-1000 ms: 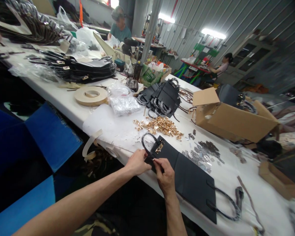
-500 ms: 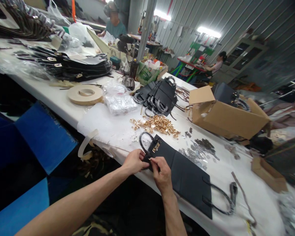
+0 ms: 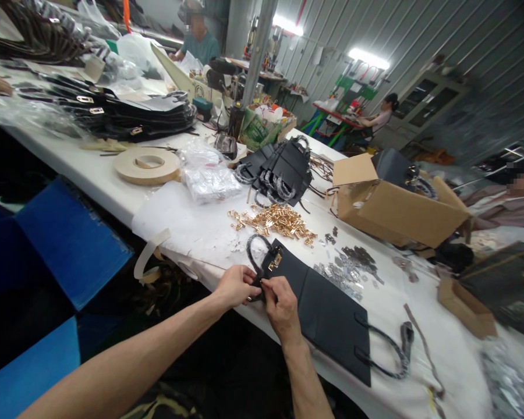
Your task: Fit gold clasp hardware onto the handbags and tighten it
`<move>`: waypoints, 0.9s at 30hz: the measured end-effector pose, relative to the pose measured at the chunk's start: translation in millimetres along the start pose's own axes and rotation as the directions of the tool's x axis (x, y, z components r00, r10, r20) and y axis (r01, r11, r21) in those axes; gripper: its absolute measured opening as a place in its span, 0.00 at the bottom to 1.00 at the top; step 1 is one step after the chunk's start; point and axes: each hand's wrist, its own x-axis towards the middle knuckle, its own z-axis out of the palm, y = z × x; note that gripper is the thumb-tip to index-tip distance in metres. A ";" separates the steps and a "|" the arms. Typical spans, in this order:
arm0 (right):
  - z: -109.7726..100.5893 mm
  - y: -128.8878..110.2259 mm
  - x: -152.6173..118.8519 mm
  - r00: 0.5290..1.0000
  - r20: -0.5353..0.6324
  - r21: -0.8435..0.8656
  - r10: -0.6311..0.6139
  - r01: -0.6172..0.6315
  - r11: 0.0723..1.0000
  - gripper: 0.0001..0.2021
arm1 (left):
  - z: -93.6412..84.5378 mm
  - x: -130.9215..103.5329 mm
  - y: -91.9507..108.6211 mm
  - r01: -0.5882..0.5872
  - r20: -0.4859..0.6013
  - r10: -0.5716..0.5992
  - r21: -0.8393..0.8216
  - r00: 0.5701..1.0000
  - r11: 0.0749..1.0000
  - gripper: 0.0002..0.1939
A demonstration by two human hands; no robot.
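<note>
The flat black bag (image 3: 332, 314) lies on the white table (image 3: 454, 349), its long axis roughly in line with the near table edge. One end, bearing the gold clasp (image 3: 274, 262) and a looped handle (image 3: 257, 249), points left and away; the other points right and toward me, its second handle (image 3: 390, 349) reaching past it.

My left hand (image 3: 236, 286) has its fingers narrowed in a pinch on the bag's near corner at the clasp end. My right hand (image 3: 282, 308) pinches beside it, thumb against finger; a gold glint shows there, too small to identify.

The near long side sits close to the table edge, leaving little margin. Silver plates (image 3: 343, 276) lie just beyond the far side, the gold fittings (image 3: 283, 221) further back. Bare tabletop extends beyond the right end.
</note>
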 end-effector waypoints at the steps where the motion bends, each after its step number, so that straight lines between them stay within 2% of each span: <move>1: 1.0 -0.9 0.4 1.000 -0.001 -0.003 0.009 -0.009 1.000 0.11 | -0.1 -0.1 0.6 0.008 0.006 -0.008 -0.024 1.000 1.000 0.19; 5: 3.0 -2.1 0.1 0.998 -0.024 -0.016 0.051 -0.052 0.999 0.11 | -0.1 0.1 0.6 0.028 0.022 -0.026 -0.097 0.999 0.995 0.20; 8: -0.9 -2.7 -1.0 0.998 -0.006 0.024 0.059 -0.059 0.998 0.13 | -1.2 -0.2 1.2 0.035 0.025 -0.032 -0.161 0.999 0.986 0.17; 11: -6.0 -6.8 -5.7 0.999 0.021 0.074 0.049 -0.050 0.996 0.17 | -5.0 -0.9 4.3 0.028 0.054 -0.015 -0.245 0.998 0.969 0.13; 13: -5.1 -11.3 -12.2 1.000 0.005 0.039 0.023 -0.024 0.999 0.21 | -7.7 -2.4 7.0 0.036 0.063 -0.018 -0.284 0.998 0.958 0.15; 17: 6.4 -17.3 -28.1 0.986 -0.166 -0.175 -0.026 -0.003 0.984 0.23 | -5.6 -13.7 11.9 0.067 0.060 -0.052 -0.288 0.997 0.955 0.21; 20: 6.5 -19.7 -35.0 0.947 -0.315 -0.261 -0.064 -0.022 0.965 0.19 | 1.6 -32.2 17.6 0.010 0.086 0.010 -0.235 0.996 0.972 0.25; 23: -14.9 -29.1 -36.6 0.930 -0.355 -0.323 -0.098 -0.024 0.946 0.19 | 5.7 -52.6 27.9 -0.076 0.177 0.115 -0.212 0.977 0.974 0.28; 25: -40.1 -42.0 -36.5 0.925 -0.363 -0.363 -0.111 -0.030 0.931 0.20 | 4.8 -61.1 36.5 -0.138 0.229 0.189 -0.223 0.955 0.965 0.28; 27: -70.5 -59.3 -35.8 0.909 -0.390 -0.398 -0.147 -0.023 0.917 0.21 | 1.8 -63.1 44.7 -0.200 0.237 0.254 -0.228 0.938 0.953 0.26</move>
